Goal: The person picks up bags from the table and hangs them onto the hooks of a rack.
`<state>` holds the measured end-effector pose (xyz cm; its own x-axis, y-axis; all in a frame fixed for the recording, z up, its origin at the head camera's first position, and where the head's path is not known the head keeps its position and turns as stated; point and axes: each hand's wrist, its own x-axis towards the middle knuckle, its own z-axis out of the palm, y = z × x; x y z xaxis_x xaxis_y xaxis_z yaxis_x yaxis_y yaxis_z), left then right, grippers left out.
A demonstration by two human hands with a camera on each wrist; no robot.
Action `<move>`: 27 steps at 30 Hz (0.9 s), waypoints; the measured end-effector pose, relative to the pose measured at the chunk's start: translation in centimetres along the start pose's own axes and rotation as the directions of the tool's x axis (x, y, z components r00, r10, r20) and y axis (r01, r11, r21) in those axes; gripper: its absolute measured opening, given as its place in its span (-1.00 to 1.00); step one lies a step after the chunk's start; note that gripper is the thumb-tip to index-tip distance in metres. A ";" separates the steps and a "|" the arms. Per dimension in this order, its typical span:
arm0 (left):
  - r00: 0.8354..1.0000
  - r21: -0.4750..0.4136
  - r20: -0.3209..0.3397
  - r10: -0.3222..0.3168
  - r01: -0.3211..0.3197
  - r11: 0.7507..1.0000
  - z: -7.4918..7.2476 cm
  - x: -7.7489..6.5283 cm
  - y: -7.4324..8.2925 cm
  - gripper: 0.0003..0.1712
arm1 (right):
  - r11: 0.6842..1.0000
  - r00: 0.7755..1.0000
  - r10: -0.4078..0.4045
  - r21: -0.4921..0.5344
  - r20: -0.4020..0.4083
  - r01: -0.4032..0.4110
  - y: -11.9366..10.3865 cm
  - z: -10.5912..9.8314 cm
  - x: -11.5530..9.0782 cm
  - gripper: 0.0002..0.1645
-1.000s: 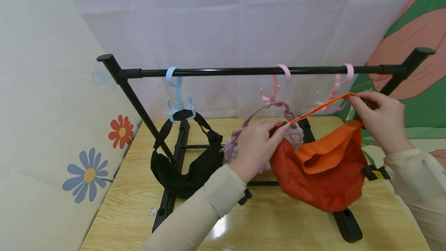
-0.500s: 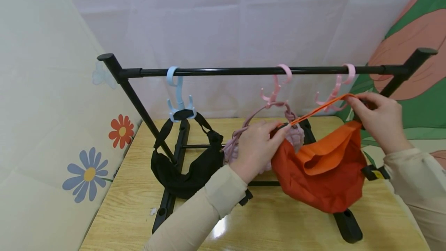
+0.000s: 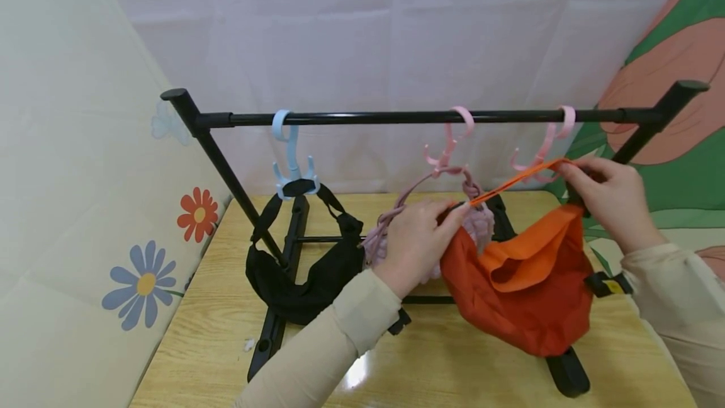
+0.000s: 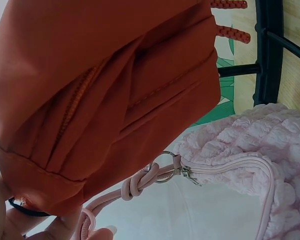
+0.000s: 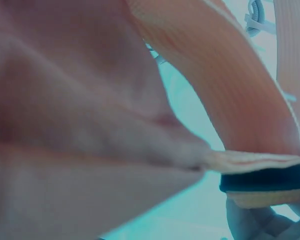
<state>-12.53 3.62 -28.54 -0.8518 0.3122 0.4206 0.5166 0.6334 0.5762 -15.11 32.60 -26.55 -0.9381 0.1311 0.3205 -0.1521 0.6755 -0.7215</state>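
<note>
An orange-red fabric bag (image 3: 532,317) hangs between my hands in front of the rack's right half, its orange flap (image 3: 527,263) folded over. My left hand (image 3: 416,238) grips the bag's left end, where a dark band shows by the fingers in the left wrist view. With thumb and fingers, my right hand (image 3: 608,197) pinches the far end of its orange strap (image 3: 512,180), which runs taut between the hands. The strap crosses in front of the right pink hook (image 3: 544,150) in the head view. In the right wrist view the wide strap (image 5: 230,85) is close up.
A black rack bar (image 3: 362,118) spans the table (image 3: 187,332). On the left, a light blue hook (image 3: 291,150) carries a black bag (image 3: 306,288). A middle pink hook (image 3: 447,143) carries a puffy lilac bag (image 4: 270,140), partly behind my left hand. A rack foot (image 3: 566,373) lies under the orange-red bag.
My right hand has come slightly down and to the left with the strap end, and the orange-red bag sags a little lower. The left hand stays almost still.
</note>
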 end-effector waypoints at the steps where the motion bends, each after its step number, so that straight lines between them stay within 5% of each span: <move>1: 1.000 -0.010 0.001 -0.004 0.004 1.000 0.0 0.0 0.0 -0.57 | 1.000 1.000 0.003 0.000 0.018 -0.003 0.1 -0.1 0.1 -0.68; 6: 0.999 -0.063 0.008 -0.047 0.047 0.997 0.1 0.0 -0.3 -0.55 | 0.999 0.988 0.046 0.010 0.148 -0.048 0.9 -0.6 0.6 -0.72; 13: 0.992 -0.112 0.034 -0.118 0.121 0.986 0.2 0.2 -0.7 -0.51 | 0.993 0.933 0.107 0.018 0.343 -0.120 2.2 -1.2 1.4 -0.77; 21: 0.977 -0.176 0.099 -0.188 0.203 0.963 0.7 0.4 -1.4 -0.48 | 0.987 0.935 0.031 0.136 0.352 -0.084 2.8 -0.7 1.2 -0.60; 27: 0.985 -0.216 0.092 -0.145 0.162 0.963 0.6 0.5 -1.3 -0.48 | 0.989 0.941 0.092 0.076 0.326 -0.124 2.8 -0.6 1.4 -0.62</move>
<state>-13.71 3.34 -29.49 -0.9221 0.2806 0.2663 0.3781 0.5078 0.7741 -16.68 35.08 -27.73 -0.9981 -0.0507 0.0349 -0.0583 0.5969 -0.8002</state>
